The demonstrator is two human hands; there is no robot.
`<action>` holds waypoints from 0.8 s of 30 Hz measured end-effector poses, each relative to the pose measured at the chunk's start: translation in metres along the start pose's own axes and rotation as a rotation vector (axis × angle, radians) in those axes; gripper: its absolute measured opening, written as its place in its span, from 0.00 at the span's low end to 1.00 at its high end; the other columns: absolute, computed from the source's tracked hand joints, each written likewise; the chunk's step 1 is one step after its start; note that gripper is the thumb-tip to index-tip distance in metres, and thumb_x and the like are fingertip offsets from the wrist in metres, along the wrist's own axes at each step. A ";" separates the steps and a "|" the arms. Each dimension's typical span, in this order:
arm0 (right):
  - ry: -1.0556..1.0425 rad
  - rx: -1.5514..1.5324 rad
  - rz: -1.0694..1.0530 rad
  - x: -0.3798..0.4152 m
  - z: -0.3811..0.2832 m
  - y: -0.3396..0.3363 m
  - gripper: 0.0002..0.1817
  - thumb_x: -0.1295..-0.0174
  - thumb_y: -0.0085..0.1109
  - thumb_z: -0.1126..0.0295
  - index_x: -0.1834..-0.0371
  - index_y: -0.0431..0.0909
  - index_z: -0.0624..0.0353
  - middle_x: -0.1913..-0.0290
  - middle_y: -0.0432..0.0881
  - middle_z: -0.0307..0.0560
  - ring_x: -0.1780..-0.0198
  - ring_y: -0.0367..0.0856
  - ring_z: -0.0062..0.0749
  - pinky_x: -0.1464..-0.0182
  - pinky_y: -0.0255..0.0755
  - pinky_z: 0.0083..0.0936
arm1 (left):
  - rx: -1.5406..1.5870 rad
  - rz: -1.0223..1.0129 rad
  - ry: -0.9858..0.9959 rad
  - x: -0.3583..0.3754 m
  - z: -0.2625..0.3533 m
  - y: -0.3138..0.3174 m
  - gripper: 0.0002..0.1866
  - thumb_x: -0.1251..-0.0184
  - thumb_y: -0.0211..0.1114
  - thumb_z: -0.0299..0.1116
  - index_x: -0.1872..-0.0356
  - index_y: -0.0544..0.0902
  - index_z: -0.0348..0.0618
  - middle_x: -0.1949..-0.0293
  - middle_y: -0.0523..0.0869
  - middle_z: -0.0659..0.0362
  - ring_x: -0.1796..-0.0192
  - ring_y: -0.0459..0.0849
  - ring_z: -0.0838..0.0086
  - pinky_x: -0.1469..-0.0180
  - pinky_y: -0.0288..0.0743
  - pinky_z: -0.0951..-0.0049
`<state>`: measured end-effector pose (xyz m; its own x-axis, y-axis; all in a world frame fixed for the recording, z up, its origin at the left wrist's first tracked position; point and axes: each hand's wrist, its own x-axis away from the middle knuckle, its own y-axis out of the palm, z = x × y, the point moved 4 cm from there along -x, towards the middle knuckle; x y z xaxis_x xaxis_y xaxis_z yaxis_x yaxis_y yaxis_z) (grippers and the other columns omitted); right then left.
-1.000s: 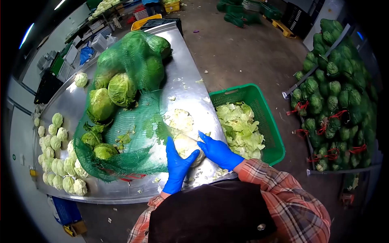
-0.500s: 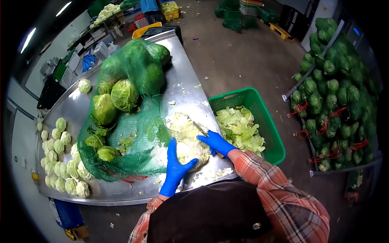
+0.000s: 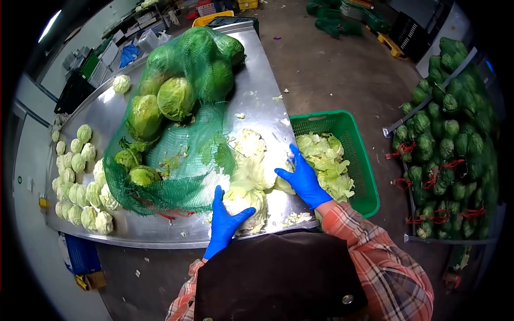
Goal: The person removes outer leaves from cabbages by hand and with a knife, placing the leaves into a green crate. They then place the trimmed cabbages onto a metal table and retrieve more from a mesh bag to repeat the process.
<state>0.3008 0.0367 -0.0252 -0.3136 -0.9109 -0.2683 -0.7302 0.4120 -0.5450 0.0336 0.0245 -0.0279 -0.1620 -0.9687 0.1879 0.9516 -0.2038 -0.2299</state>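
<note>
My left hand point(image 3: 226, 222), in a blue glove, cups the left side of a trimmed pale cabbage point(image 3: 250, 206), its thumb across the near face. My right hand point(image 3: 304, 181), also gloved in blue, is spread at the table's right edge, beside pale loose leaves point(image 3: 281, 184). No knife shows in it; its underside is hidden. Cut leaves and pale pieces point(image 3: 249, 144) lie just beyond the cabbage. To the left, a green mesh bag point(image 3: 182, 166) is spread over the steel table, with whole cabbages point(image 3: 176, 99) in and under it.
A green crate point(image 3: 364, 182) of trimmed leaves point(image 3: 326, 160) stands right of the steel table point(image 3: 262, 69). Several trimmed cabbages point(image 3: 80, 192) sit along the table's left side. Stacked mesh bags of cabbages point(image 3: 455, 150) stand on the far right, and yellow crates point(image 3: 213, 18) at the back.
The knife seen in my right hand is no longer visible, and that hand has spread and shifted right. Pale leaves now lie between my hands. The view has shifted slightly.
</note>
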 end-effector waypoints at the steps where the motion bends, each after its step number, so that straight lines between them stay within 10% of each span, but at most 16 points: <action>1: 0.029 -0.089 -0.027 -0.004 -0.021 -0.010 0.51 0.48 0.72 0.52 0.25 0.52 0.55 0.49 0.80 0.61 0.48 0.81 0.49 0.48 0.75 0.37 | -0.084 0.029 0.023 0.000 0.001 0.000 0.63 0.62 0.85 0.43 0.29 0.52 0.27 0.33 0.65 0.40 0.34 0.69 0.56 0.33 0.66 0.62; 5: 0.057 -0.127 -0.622 0.004 -0.104 -0.001 0.53 0.48 0.73 0.55 0.22 0.47 0.46 0.33 0.68 0.65 0.34 0.70 0.55 0.34 0.65 0.37 | -0.268 -0.032 0.072 0.005 0.029 0.009 0.65 0.63 0.85 0.48 0.29 0.52 0.27 0.32 0.63 0.38 0.31 0.67 0.54 0.31 0.64 0.62; 8: 0.017 -0.175 -0.808 0.009 -0.071 0.044 0.33 0.40 0.65 0.55 0.32 0.70 0.52 0.38 0.76 0.57 0.38 0.76 0.47 0.37 0.68 0.33 | -0.382 -0.047 0.212 0.002 0.022 0.009 0.64 0.62 0.84 0.51 0.29 0.52 0.28 0.32 0.64 0.38 0.31 0.67 0.53 0.31 0.63 0.61; 15: 0.107 -0.190 -0.405 -0.014 0.013 0.066 0.19 0.38 0.61 0.55 0.58 0.81 0.63 0.74 0.81 0.49 0.76 0.80 0.31 0.71 0.75 0.29 | -0.032 -0.123 0.110 -0.013 0.010 -0.001 0.59 0.56 0.81 0.43 0.26 0.52 0.36 0.33 0.66 0.41 0.33 0.69 0.58 0.32 0.65 0.62; 16: 0.683 -0.417 -0.602 -0.013 0.003 0.042 0.21 0.38 0.60 0.57 0.51 0.77 0.63 0.67 0.82 0.46 0.68 0.81 0.35 0.60 0.77 0.31 | 0.028 -0.076 0.088 -0.011 0.003 -0.005 0.54 0.51 0.78 0.39 0.26 0.52 0.38 0.34 0.67 0.42 0.35 0.71 0.59 0.35 0.68 0.62; 19: 0.528 -0.448 -0.406 -0.018 -0.002 0.004 0.31 0.41 0.66 0.58 0.38 0.67 0.61 0.63 0.79 0.43 0.78 0.75 0.22 0.78 0.70 0.21 | 0.384 0.171 -0.227 -0.002 -0.012 -0.011 0.37 0.31 0.62 0.40 0.27 0.55 0.40 0.39 0.73 0.44 0.42 0.79 0.60 0.44 0.78 0.64; 21: 0.295 -0.150 -0.256 -0.011 0.011 -0.010 0.35 0.44 0.69 0.63 0.36 0.64 0.62 0.48 0.74 0.49 0.70 0.78 0.25 0.72 0.74 0.23 | 0.353 -0.139 -0.620 0.002 0.000 -0.021 0.41 0.33 0.63 0.49 0.28 0.56 0.37 0.37 0.71 0.42 0.39 0.77 0.59 0.43 0.77 0.64; 24: 0.020 -0.205 -0.328 0.026 0.019 0.001 0.28 0.40 0.61 0.71 0.36 0.65 0.61 0.43 0.74 0.53 0.54 0.80 0.39 0.55 0.78 0.31 | -0.185 0.007 -0.273 0.005 0.005 -0.023 0.48 0.41 0.72 0.49 0.28 0.56 0.35 0.34 0.65 0.37 0.34 0.71 0.54 0.37 0.71 0.59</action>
<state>0.3029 0.0135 -0.0479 -0.0538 -0.9945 -0.0895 -0.8992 0.0873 -0.4288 0.0122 0.0246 -0.0166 -0.0557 -0.9017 0.4287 0.8848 -0.2435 -0.3973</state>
